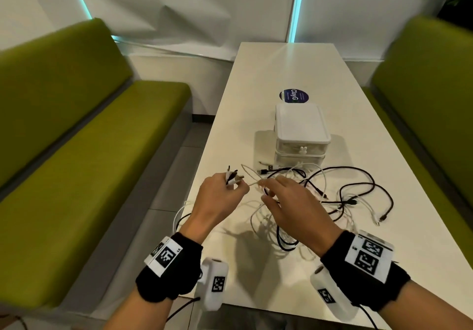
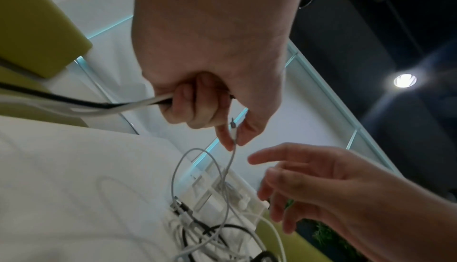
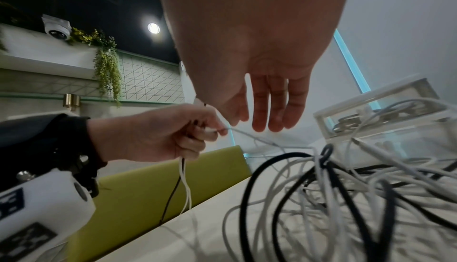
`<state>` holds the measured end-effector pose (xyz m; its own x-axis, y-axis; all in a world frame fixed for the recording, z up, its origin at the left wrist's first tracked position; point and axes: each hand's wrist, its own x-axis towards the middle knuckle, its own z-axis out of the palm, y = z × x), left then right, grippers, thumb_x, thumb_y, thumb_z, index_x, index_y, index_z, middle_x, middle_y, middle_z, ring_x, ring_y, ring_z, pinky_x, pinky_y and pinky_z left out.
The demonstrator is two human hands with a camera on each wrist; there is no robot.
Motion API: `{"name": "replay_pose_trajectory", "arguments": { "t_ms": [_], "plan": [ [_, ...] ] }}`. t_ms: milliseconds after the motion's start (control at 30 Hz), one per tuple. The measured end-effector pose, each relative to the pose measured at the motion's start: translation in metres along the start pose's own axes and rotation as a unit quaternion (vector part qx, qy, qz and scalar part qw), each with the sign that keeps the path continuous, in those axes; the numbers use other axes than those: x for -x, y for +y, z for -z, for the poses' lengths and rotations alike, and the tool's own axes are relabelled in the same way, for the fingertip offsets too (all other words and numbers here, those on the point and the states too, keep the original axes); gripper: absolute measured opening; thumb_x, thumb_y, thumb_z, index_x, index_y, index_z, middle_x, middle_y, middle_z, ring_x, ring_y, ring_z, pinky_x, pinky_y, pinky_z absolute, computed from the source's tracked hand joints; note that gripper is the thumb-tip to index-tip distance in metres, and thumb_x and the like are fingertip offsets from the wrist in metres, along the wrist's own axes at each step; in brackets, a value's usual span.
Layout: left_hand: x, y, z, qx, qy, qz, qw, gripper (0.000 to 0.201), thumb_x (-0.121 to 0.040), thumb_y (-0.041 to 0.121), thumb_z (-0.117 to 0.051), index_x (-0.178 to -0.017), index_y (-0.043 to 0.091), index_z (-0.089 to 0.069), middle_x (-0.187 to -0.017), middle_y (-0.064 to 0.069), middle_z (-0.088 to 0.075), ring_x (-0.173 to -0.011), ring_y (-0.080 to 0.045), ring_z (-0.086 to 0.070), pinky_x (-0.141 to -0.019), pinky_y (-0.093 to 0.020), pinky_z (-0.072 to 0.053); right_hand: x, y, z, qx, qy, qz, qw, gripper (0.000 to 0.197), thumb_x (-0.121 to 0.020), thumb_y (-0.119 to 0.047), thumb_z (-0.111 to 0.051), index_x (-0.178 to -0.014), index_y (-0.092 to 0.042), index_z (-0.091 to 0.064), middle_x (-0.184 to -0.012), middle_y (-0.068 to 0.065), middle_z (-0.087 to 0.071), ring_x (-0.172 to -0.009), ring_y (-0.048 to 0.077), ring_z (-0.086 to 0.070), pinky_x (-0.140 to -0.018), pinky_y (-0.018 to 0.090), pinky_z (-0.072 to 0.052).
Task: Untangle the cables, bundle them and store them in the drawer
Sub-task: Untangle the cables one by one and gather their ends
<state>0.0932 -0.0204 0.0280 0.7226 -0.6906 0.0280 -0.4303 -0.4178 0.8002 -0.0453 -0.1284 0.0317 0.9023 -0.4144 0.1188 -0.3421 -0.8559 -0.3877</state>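
A tangle of black and white cables (image 1: 320, 201) (image 3: 333, 188) lies on the white table (image 1: 268, 86). My left hand (image 1: 217, 196) (image 2: 210, 100) (image 3: 160, 135) grips several cable ends in its fist and pinches one white cable (image 2: 233, 139) between thumb and forefinger. That cable runs down into the tangle. My right hand (image 1: 289, 201) (image 2: 309, 178) (image 3: 267, 100) hovers just right of the left, fingers straight and spread, holding nothing. A white two-drawer box (image 1: 300, 135) (image 3: 383, 119) stands behind the cables, drawers closed.
Green benches (image 1: 89, 137) (image 1: 435, 99) flank the table on both sides. A round blue sticker (image 1: 293, 96) sits beyond the drawer box. Some cables hang over the table's left edge (image 1: 184, 214). A white wall closes the far end.
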Motion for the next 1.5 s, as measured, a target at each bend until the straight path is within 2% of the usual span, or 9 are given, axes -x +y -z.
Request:
{"name": "replay_pose_trajectory", "arguments": {
  "t_ms": [133, 267, 533, 633, 733, 867, 1067, 1233, 1500],
  "plan": [
    [0.010, 0.002, 0.007, 0.098, -0.005, -0.045, 0.994, 0.021, -0.080, 0.026, -0.063, -0.068, 0.009, -0.060, -0.063, -0.019, -0.046, -0.058, -0.016, -0.033, -0.054, -0.032, -0.032, -0.007, -0.009, -0.006, 0.005, -0.019, -0.011, 1.000, 0.031, -0.097, -0.035, -0.051, -0.126, -0.028, -0.053, -0.110, 0.000, -0.056, -0.100, 0.021, -0.057, -0.078, 0.038, -0.050],
    [0.020, 0.004, 0.002, 0.201, 0.003, -0.052, 0.978, 0.019, -0.086, 0.032, -0.070, -0.069, 0.022, -0.069, -0.060, 0.003, -0.061, -0.060, -0.014, -0.047, -0.061, -0.026, -0.039, -0.009, -0.012, -0.008, -0.025, 0.044, 0.005, 0.999, 0.014, -0.096, -0.028, -0.053, -0.100, -0.018, -0.063, -0.095, -0.001, -0.052, -0.090, 0.019, -0.053, -0.065, 0.035, -0.047],
    [0.016, -0.003, -0.012, 0.266, 0.065, -0.066, 0.960, 0.033, -0.069, 0.048, -0.081, -0.077, 0.019, -0.068, -0.055, 0.006, -0.023, -0.055, -0.012, -0.023, -0.051, -0.024, -0.024, -0.006, -0.020, -0.010, -0.118, 0.018, 0.025, 0.993, 0.028, -0.085, -0.030, -0.035, -0.099, -0.019, -0.057, -0.081, 0.002, -0.070, -0.079, 0.028, -0.063, -0.068, 0.044, -0.050],
    [0.017, -0.003, -0.012, 0.292, 0.053, -0.072, 0.952, 0.027, -0.075, 0.043, -0.074, -0.089, 0.020, -0.073, -0.057, -0.016, -0.026, -0.054, -0.016, -0.028, -0.049, -0.020, -0.030, -0.005, -0.027, -0.008, -0.168, 0.062, 0.040, 0.983, 0.039, -0.081, -0.040, -0.030, -0.094, -0.021, -0.062, -0.075, -0.001, -0.070, -0.074, 0.024, -0.062, -0.067, 0.043, -0.049],
    [0.020, -0.004, -0.012, 0.290, 0.035, -0.074, 0.954, 0.029, -0.077, 0.050, -0.072, -0.084, 0.022, -0.074, -0.059, -0.023, -0.053, -0.055, -0.013, -0.048, -0.049, -0.019, -0.036, -0.004, -0.032, -0.005, -0.196, 0.080, 0.051, 0.976, 0.029, -0.089, -0.037, -0.043, -0.099, -0.028, -0.068, -0.073, -0.021, -0.067, -0.070, 0.019, -0.061, -0.066, 0.039, -0.050],
    [0.026, 0.001, -0.014, 0.312, 0.021, -0.050, 0.948, 0.024, -0.081, 0.031, -0.063, -0.066, 0.012, -0.063, -0.052, 0.012, -0.055, -0.048, 0.002, -0.046, -0.052, -0.011, -0.036, -0.008, -0.025, -0.006, -0.165, 0.068, 0.083, 0.980, 0.026, -0.091, -0.018, -0.063, -0.109, -0.035, -0.070, -0.080, -0.055, -0.047, -0.074, 0.016, -0.054, -0.068, 0.029, -0.045],
    [0.030, -0.003, -0.021, 0.303, 0.023, -0.009, 0.953, 0.039, -0.088, 0.049, -0.048, -0.056, 0.028, -0.057, -0.049, 0.011, -0.042, -0.052, -0.010, -0.035, -0.052, -0.022, -0.034, -0.011, -0.018, -0.009, -0.168, 0.019, 0.052, 0.984, 0.014, -0.091, -0.039, -0.059, -0.084, -0.034, -0.070, -0.065, -0.012, -0.063, -0.073, 0.012, -0.052, -0.069, 0.035, -0.046],
    [0.034, 0.000, -0.025, 0.334, 0.038, 0.019, 0.942, 0.043, -0.096, 0.044, -0.042, -0.066, 0.023, -0.067, -0.056, 0.010, -0.052, -0.054, -0.005, -0.047, -0.054, -0.012, -0.040, -0.010, -0.019, -0.010, -0.155, -0.006, 0.043, 0.987, 0.020, -0.090, -0.038, -0.060, -0.074, -0.032, -0.069, -0.080, -0.013, -0.070, -0.075, 0.010, -0.052, -0.071, 0.033, -0.046],
    [0.031, -0.001, -0.026, 0.358, 0.000, 0.010, 0.934, 0.051, -0.101, 0.042, -0.030, -0.104, 0.019, -0.076, -0.119, 0.003, -0.060, -0.102, 0.003, -0.061, -0.077, -0.009, -0.047, -0.006, -0.019, -0.018, -0.098, 0.051, 0.089, 0.990, 0.018, -0.090, -0.035, -0.060, -0.082, -0.023, -0.071, -0.075, -0.008, -0.063, -0.077, 0.018, -0.056, -0.062, 0.037, -0.047]
  ]
}}
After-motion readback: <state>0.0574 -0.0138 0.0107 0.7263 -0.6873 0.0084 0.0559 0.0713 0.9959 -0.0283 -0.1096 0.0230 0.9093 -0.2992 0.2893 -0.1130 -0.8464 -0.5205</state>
